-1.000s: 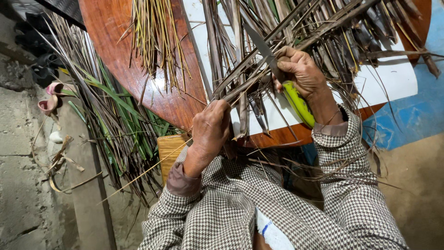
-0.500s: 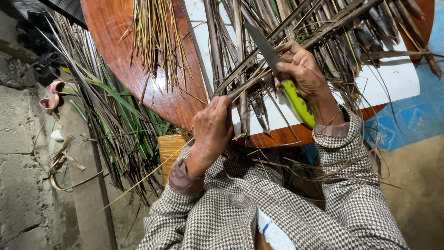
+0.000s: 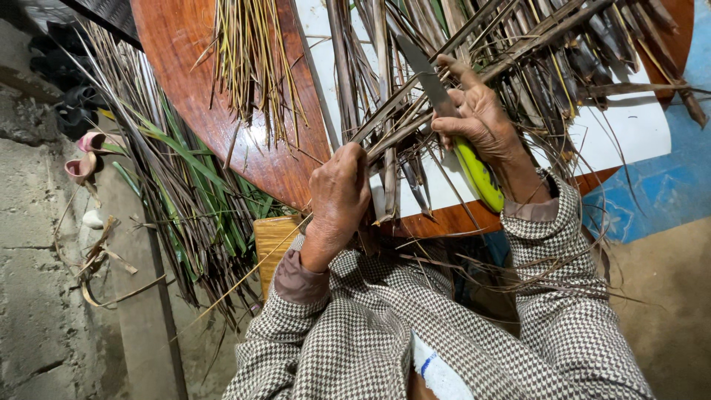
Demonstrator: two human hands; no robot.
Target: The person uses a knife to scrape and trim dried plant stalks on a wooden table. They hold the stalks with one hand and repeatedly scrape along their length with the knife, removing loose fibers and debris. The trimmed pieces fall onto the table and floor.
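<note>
Your right hand (image 3: 485, 122) is wrapped tight around the lime-green plastic handle of a knife (image 3: 478, 174), its grey steel blade laid up and to the left across a long dry brown leaf stalk (image 3: 400, 118). Your left hand (image 3: 339, 194) is fisted on the lower end of that stalk, just above the near rim of the round reddish wooden table (image 3: 222, 126). There is little free room: dried brown fronds (image 3: 578, 52) crowd the right hand on every side, and only the white sheet (image 3: 629, 126) beyond it lies bare. Since half a second ago the knife hand has slid slightly up the stalk; the left fist holds its place. A bundle of thin yellow-green strips (image 3: 252, 67) lies left on the table, green leaves (image 3: 185, 192) heaped below its edge.
</note>
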